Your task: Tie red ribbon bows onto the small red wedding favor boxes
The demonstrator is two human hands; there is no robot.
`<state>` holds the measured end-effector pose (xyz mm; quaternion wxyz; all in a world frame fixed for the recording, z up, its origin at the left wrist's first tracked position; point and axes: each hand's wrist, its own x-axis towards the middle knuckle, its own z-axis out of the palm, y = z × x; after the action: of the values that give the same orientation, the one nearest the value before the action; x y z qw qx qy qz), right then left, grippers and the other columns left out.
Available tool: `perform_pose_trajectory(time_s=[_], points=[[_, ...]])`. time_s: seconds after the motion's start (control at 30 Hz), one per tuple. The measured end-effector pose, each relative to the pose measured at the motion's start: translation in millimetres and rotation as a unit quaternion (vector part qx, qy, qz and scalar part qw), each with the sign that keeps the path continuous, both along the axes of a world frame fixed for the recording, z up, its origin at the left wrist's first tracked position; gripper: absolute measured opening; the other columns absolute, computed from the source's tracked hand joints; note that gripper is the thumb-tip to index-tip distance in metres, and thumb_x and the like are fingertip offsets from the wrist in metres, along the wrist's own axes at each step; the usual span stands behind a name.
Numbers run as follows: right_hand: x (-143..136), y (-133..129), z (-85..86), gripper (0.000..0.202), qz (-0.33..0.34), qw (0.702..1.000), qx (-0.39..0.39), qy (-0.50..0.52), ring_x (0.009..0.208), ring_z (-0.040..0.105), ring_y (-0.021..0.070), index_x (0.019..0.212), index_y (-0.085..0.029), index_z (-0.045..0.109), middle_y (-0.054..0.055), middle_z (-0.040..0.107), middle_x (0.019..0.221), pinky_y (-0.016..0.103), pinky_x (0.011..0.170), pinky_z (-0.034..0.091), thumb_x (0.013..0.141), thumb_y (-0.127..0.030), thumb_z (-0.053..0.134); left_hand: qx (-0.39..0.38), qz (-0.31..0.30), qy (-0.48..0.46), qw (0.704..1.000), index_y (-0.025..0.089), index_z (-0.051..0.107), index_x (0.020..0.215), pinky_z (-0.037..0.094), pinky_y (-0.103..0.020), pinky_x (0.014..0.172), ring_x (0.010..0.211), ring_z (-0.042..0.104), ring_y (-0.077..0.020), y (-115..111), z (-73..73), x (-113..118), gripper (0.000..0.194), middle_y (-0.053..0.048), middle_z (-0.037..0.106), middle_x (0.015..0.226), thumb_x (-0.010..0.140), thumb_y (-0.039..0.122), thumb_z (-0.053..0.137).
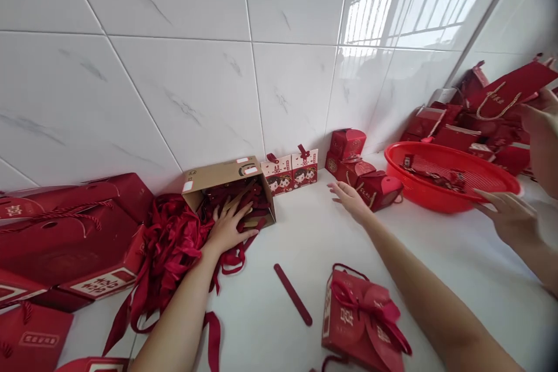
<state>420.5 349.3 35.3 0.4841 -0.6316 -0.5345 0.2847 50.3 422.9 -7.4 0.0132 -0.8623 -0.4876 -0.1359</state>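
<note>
My left hand point(231, 224) lies with fingers spread at the mouth of a cardboard box point(218, 177), which rests on its side and holds dark red strips. Beside that wrist is a heap of shiny red ribbon point(176, 244). My right hand point(349, 197) is stretched out, fingers apart and holding nothing, close to small red gift boxes point(349, 168) by the wall. On the table between my arms lie a flat dark red strip point(293, 294) and a red gift box tied with a bow point(361, 319).
Big red gift boxes point(74, 244) fill the left side. Two patterned cartons point(291, 173) lean on the wall. At right, a co-worker's hand point(510, 218) touches a red plastic basket point(436, 200) with small packets, and another hand point(540, 128) is by a red bag point(501, 93).
</note>
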Motion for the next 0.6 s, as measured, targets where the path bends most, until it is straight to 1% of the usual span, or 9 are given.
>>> perform_pose_trajectory(time_s=[0.1,0.17,0.2,0.23,0.27,0.33,0.4,0.47,0.6], points=[[14.8,-91.7,26.5,0.05,0.098,0.995,-0.024,0.018,0.109,0.064,0.0264,0.107,-0.022,0.069,0.011,0.067,0.116,0.041,0.09,0.056,0.09,-0.065,0.049,-0.004,-0.003,-0.001,1.0,0.029,0.045,0.146,0.013,-0.066,0.114,0.148,0.015,-0.0434,0.3,2.0,2.2,0.078,-0.011,0.027,0.161,0.078,0.061,0.066],[18.2,-154.8,36.7,0.046,0.172,0.985,-0.028,-0.006,0.121,0.057,0.0282,0.12,-0.026,0.065,0.011,0.061,0.128,0.045,0.099,0.051,0.09,-0.06,0.054,-0.01,-0.001,-0.001,1.0,0.028,0.045,0.146,0.011,-0.066,0.115,0.148,0.014,-0.0431,0.3,2.4,3.6,0.078,-0.012,0.028,0.161,0.078,0.06,0.066],[17.1,-183.7,38.1,0.05,0.204,0.978,-0.029,-0.032,0.131,0.049,0.0295,0.132,-0.03,0.057,0.011,0.052,0.14,0.047,0.104,0.047,0.09,-0.057,0.058,-0.014,0.0,-0.001,1.0,0.028,0.044,0.146,0.01,-0.066,0.115,0.148,0.014,-0.043,0.2,2.5,4.2,0.078,-0.013,0.029,0.16,0.079,0.06,0.066],[14.0,-209.5,36.7,0.067,0.226,0.971,-0.041,-0.069,0.14,0.037,0.0317,0.142,-0.033,0.046,0.01,0.039,0.152,0.049,0.11,0.042,0.083,-0.055,0.068,-0.017,0.0,-0.001,1.0,0.028,0.044,0.146,0.01,-0.066,0.115,0.148,0.014,-0.043,0.1,2.7,4.7,0.078,-0.013,0.031,0.159,0.079,0.06,0.065],[9.3,-231.3,32.6,0.088,0.226,0.966,-0.064,-0.106,0.146,0.027,0.0339,0.148,-0.036,0.035,0.008,0.026,0.159,0.051,0.114,0.036,0.074,-0.052,0.078,-0.02,0.001,-0.001,1.0,0.028,0.044,0.147,0.01,-0.066,0.115,0.148,0.015,-0.0431,-0.1,2.8,5.0,0.078,-0.013,0.033,0.158,0.079,0.06,0.065],[-3.1,-261.6,18.4,0.105,0.196,0.964,-0.097,-0.149,0.149,0.014,0.0365,0.154,-0.039,0.019,0.006,0.007,0.164,0.055,0.116,0.032,0.07,-0.046,0.083,-0.024,0.0,-0.002,1.0,0.029,0.044,0.147,0.009,-0.066,0.115,0.148,0.016,-0.043,-0.4,3.3,5.2,0.078,-0.013,0.034,0.158,0.079,0.061,0.065],[-15.8,-273.5,1.4,0.1,0.158,0.968,-0.109,-0.161,0.149,0.014,0.0363,0.154,-0.04,0.015,0.006,0.005,0.165,0.057,0.115,0.031,0.077,-0.039,0.078,-0.022,0.0,-0.005,1.0,0.029,0.044,0.146,0.009,-0.065,0.115,0.148,0.016,-0.0428,-0.6,3.8,4.8,0.077,-0.013,0.033,0.158,0.079,0.06,0.065],[-24.6,-268.5,-12.6,0.09,0.133,0.977,-0.089,-0.144,0.147,0.025,0.0344,0.153,-0.038,0.018,0.008,0.018,0.161,0.057,0.114,0.034,0.081,-0.034,0.072,-0.017,-0.002,-0.01,1.0,0.029,0.045,0.146,0.01,-0.065,0.115,0.148,0.015,-0.0428,-0.7,3.7,3.8,0.077,-0.011,0.03,0.16,0.079,0.061,0.064],[-28.6,-213.3,-23.3,0.079,0.093,0.989,-0.024,-0.111,0.13,0.049,0.0308,0.143,-0.031,0.035,0.009,0.045,0.144,0.051,0.106,0.046,0.075,-0.035,0.076,-0.004,-0.006,-0.021,1.0,0.03,0.048,0.144,0.012,-0.065,0.115,0.148,0.017,-0.0433,-0.3,1.0,0.9,0.077,-0.01,0.028,0.161,0.076,0.061,0.066]])
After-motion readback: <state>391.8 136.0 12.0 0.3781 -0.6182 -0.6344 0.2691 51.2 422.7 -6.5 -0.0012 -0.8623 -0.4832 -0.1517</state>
